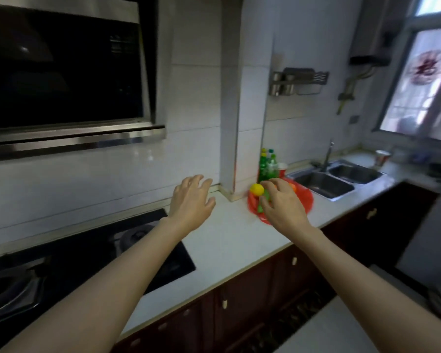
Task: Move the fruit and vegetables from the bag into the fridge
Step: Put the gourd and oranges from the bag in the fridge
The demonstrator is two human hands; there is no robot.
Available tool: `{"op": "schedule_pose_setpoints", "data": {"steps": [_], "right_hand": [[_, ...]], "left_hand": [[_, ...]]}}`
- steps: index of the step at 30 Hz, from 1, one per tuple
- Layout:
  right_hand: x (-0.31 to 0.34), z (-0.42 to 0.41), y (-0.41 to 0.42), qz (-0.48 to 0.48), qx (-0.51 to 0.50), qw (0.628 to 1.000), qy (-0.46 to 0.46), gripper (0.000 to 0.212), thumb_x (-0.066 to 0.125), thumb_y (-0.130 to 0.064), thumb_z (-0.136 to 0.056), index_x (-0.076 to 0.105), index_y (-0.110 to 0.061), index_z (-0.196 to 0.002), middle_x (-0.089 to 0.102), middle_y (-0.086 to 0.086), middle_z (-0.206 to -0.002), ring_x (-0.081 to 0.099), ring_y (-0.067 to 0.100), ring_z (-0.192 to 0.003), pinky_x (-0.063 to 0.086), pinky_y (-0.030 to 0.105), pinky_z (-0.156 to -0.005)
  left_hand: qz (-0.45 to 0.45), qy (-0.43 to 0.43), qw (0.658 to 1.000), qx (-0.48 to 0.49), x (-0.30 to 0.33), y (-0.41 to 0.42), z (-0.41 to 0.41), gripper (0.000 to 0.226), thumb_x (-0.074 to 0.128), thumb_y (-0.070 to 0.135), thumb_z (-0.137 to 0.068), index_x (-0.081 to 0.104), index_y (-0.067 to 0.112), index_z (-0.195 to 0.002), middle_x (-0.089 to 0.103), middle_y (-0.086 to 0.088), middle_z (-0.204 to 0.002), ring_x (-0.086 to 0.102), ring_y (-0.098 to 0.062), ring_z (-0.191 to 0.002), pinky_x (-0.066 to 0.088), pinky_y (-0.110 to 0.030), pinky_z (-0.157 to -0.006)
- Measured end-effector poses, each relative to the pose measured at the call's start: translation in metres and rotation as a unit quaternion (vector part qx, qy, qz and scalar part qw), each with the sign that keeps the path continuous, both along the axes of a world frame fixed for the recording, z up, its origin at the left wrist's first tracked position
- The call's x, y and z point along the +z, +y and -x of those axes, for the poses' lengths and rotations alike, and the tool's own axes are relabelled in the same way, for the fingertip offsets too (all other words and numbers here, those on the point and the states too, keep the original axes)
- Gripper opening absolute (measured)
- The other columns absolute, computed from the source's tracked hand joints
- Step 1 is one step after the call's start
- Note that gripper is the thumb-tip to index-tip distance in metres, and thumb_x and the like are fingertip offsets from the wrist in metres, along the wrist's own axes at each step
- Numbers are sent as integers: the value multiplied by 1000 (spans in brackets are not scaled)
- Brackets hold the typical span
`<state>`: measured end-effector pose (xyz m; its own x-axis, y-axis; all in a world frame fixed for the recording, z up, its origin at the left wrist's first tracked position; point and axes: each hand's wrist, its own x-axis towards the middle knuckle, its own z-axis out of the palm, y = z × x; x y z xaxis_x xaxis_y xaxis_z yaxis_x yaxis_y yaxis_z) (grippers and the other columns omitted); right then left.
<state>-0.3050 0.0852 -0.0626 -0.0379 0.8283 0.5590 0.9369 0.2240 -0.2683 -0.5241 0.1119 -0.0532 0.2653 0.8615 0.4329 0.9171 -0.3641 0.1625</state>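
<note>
a: white tiled kitchen, dark range hood [61,72] up on the left, and a pale table [229,240] running from the black gas hob [87,263] to the steel double sink [339,178]. where's the produce?

b: in the red plastic bag [304,197], lying open and flat on the table between the wall corner and the sink, with green bottles [266,164] just behind it. a yellow lemon-like fruit [257,189] shows at the bag's left edge, a green vegetable [262,203] beside it, something orange [293,187] at the back. no fridge in view.

a: which of the hands is nearer?

b: the right hand [281,205]. it sits directly over the bag, palm down, fingers curled toward the fruit; whether it has closed on anything i cannot tell.

a: and the left hand [191,200]?

b: beside the bag over bare table, fingers spread and loose, holding nothing. i'd judge the right makes the first pick.
</note>
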Motion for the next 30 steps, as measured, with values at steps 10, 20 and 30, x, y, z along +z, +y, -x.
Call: {"op": "schedule_pose_setpoints", "data": {"steps": [10,20,30], "right_hand": [[-12,-107,79,35,-123,992,-15,40,51,-22,-92,50,-8,-129,51,13,-127,42,29,-122,34,36,-103],[-79,-202,130,92,-205,974,22,42,48,-22,-94,47,-8,-133,49,12,-130,39,27,-126,35,37,-106],[-122,-336,211,133,-179,975,2,44,46,-24,-96,43,-8,-137,44,15,-138,34,27,-133,33,39,-110]], "left_hand": [[9,2,993,-120,-17,133,-120,46,45,34,-92,41,20,-136,43,-5,-139,37,-27,-127,35,-40,-102],[28,25,979,-202,-83,230,-228,41,51,33,-88,51,17,-126,49,-8,-130,42,-30,-120,36,-42,-96],[56,30,987,-145,-149,312,-344,43,54,34,-86,52,16,-124,51,-10,-128,45,-32,-117,43,-44,-89]]}}
